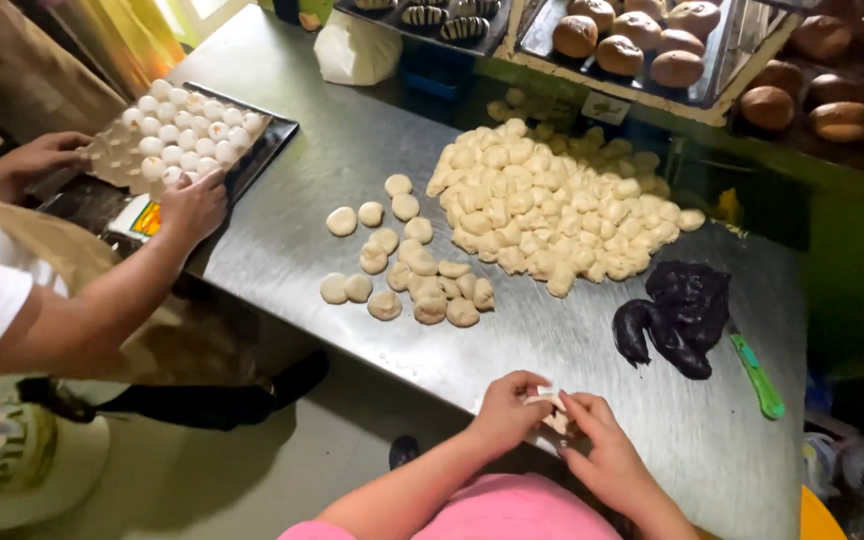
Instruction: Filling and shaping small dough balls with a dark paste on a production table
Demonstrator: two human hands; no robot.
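Small dough piece point(552, 405) pinched between both hands at the near bench point(282, 230) edge, left hand point(507, 412) and right hand point(602, 450) closed on it. Just beyond, dark filling lump point(680, 318), green-handled knife point(757, 375), big dough pile point(552, 205). Far left, co-worker's hands point(192, 205) on a tray of dough balls point(187, 130).

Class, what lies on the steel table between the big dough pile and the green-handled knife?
In the head view, a dark dough lump lies between them.

small pale dough piece point(552, 405), pinched flat between both hands, just above steel table edge
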